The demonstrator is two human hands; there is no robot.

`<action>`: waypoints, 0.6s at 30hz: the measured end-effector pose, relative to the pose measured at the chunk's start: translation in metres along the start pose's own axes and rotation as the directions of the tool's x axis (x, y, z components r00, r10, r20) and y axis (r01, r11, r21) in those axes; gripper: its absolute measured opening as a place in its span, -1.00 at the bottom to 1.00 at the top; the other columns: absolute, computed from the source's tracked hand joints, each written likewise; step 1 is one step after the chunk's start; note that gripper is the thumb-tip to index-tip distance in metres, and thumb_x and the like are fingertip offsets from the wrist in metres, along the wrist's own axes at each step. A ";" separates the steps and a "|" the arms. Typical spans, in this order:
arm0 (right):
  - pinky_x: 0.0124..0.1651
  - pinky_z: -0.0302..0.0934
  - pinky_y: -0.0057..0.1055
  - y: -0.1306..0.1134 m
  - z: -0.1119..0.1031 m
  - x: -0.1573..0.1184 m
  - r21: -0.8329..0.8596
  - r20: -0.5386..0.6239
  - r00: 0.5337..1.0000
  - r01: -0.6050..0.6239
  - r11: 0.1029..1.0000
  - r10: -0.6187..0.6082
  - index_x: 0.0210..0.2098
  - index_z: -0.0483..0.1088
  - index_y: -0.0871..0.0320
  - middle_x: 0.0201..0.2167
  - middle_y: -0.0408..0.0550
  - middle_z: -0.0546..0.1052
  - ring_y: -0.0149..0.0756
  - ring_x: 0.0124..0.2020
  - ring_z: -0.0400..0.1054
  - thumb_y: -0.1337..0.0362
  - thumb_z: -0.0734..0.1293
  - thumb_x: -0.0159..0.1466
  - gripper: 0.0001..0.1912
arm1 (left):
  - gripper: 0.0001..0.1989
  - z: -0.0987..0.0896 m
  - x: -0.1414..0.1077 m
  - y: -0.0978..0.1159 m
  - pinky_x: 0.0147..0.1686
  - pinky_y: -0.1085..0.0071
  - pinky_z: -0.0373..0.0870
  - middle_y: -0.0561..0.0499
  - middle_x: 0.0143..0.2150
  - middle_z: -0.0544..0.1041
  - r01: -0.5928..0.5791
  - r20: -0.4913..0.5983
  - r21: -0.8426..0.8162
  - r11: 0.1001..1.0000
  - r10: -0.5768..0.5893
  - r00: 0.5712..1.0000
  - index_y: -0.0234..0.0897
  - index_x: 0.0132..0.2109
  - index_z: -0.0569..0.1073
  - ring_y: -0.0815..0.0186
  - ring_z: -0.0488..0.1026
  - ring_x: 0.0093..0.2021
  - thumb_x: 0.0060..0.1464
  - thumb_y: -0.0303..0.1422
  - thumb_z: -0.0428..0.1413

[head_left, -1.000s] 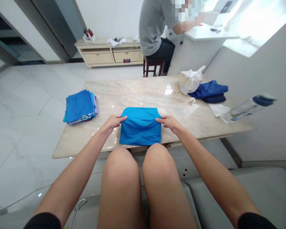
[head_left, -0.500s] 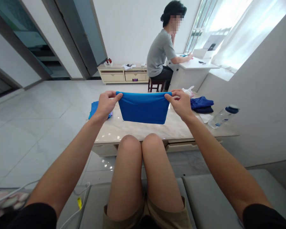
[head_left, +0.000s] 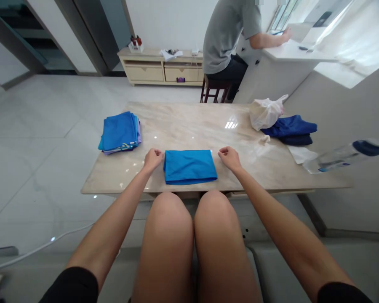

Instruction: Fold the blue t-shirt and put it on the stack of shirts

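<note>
A folded blue cloth lies flat on the marble-topped table, in front of my knees. My left hand is just beside its left edge, fingers curled together with nothing visible in them. Off its right side, with a small gap, my right hand hovers low over the table. Those fingers are also drawn together and hold nothing I can see. To the left sits a stack of folded clothes, blue on top with purple and teal edges below.
At the right are a white plastic bag, dark blue clothing, a white paper and a clear bottle with a blue lid. Beyond the table a person sits on a stool near a low cabinet.
The blue cloth, held up by both hands before, now lies on the table. Both hands have let go of it and come down. The view has tilted downward.
</note>
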State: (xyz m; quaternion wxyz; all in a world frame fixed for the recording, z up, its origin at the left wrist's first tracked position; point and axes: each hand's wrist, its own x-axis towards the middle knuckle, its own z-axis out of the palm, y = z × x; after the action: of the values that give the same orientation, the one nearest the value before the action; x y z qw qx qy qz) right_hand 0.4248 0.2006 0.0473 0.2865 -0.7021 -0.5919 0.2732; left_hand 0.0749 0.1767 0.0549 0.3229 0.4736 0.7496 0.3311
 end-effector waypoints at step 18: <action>0.58 0.13 0.14 -0.034 0.052 -0.054 -0.438 0.401 0.856 0.493 0.752 -0.327 0.51 0.40 0.35 0.55 0.39 0.36 0.27 0.59 0.21 0.07 0.24 0.59 -0.35 | -0.30 0.036 0.010 -0.019 0.64 -0.43 -0.25 -0.28 0.72 0.10 -0.625 0.380 0.500 0.600 0.496 0.781 -0.18 0.64 0.24 -0.17 -0.05 0.73 0.47 -0.19 0.12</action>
State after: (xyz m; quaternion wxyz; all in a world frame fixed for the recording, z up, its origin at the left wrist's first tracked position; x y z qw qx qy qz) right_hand 0.3560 0.1561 0.0389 0.0435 -0.5541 -0.8206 0.1335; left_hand 0.0909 0.1864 0.0176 0.1084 0.7932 0.5890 0.1104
